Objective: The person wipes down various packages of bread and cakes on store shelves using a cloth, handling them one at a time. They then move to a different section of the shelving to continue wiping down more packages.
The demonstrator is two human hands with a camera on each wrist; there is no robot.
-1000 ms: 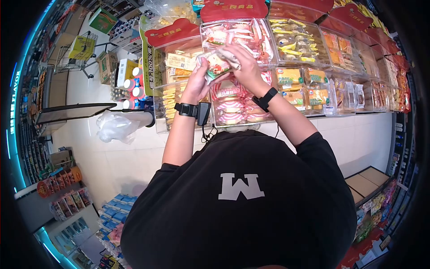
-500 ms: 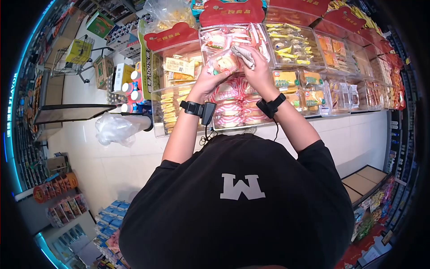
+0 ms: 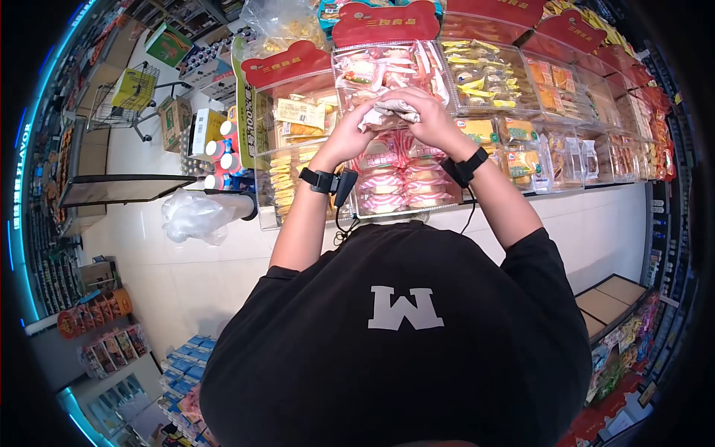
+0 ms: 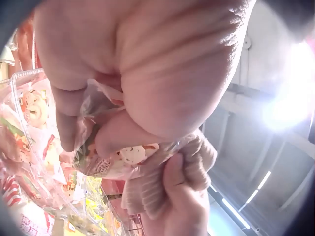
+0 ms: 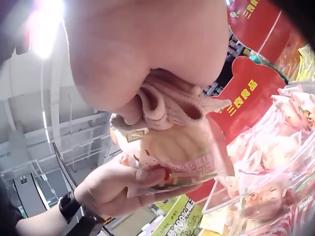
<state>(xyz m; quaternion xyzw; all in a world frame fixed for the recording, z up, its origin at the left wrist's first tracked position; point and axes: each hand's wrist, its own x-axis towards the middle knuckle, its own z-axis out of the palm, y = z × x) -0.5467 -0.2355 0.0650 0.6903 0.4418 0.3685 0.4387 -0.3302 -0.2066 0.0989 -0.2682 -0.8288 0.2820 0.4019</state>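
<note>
My left hand (image 3: pixel 347 139) grips a clear-wrapped pastry packet (image 5: pixel 179 145), its thumb on the near face and fingers behind. Pale bread shows through the wrapper, along with pink and green print. In my right hand (image 3: pixel 433 125) is a bunched, ribbed, light-coloured cloth (image 5: pixel 165 110), laid along the packet's upper edge. The left wrist view shows the cloth (image 4: pixel 147 194) pinched under the right thumb, right against the wrapper. From the head view, the hands and cloth hide most of the packet. Both hands are above a clear bin (image 3: pixel 356 200) of pink-and-white striped packets.
Behind the hands, another bin holds similar pink packets (image 3: pixel 383 63) under a red sign (image 3: pixel 383 22). Yellow-wrapped snacks (image 3: pixel 484 71) fill bins to the right. At left stand red-capped bottles (image 3: pixel 216 149), a white plastic bag (image 3: pixel 195 216) and a shopping cart (image 3: pixel 130 93).
The packet has been turned over in my left hand, hiding its printed face from the head view. My right hand and the cloth have shifted left over the packet.
</note>
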